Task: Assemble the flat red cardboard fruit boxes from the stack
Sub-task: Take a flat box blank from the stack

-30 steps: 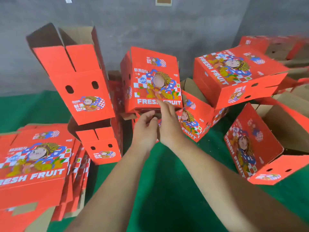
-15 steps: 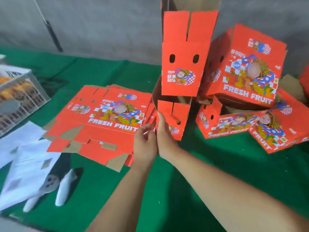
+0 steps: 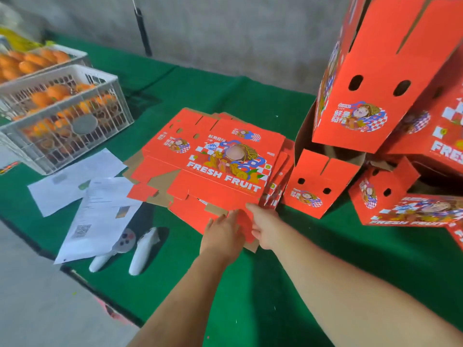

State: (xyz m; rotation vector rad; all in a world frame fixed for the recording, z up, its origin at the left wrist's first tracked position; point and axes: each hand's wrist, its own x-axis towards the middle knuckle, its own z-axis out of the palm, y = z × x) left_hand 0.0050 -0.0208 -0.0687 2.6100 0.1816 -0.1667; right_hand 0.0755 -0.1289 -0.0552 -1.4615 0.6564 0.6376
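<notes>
We see a stack of flat red printed cardboard fruit boxes (image 3: 213, 161) lying on the table covered in green cloth (image 3: 263, 284), its "FRESH FRUIT" face up. Both of our hands meet at the stack's near corner. The left hand (image 3: 221, 236) lies over the near flap with fingers fairly straight, its grip relaxed and closed on nothing. The right hand (image 3: 265, 227) touches the edge of the top sheet; its fingers seem to hook under that edge, though the view is too blurred to be sure, so we cannot tell whether its grip holds the sheet.

Just right of the stack stands a small assembled red cardboard box with two oval holes (image 3: 318, 182), and a taller assembled red box (image 3: 370, 78) leans above it, resting on its open top. More assembled red boxes (image 3: 411, 204) pile up further right, crowding that side of the table.

Left of the stack lie white printed paper sheets (image 3: 100, 211), partly covering two white handheld controllers (image 3: 144, 251). Beyond them sits a white plastic lattice crate (image 3: 65, 118) filled with oranges (image 3: 56, 92), with a second such crate (image 3: 60, 52) behind it. A dark pole (image 3: 142, 31) leans against the grey wall (image 3: 238, 33).
</notes>
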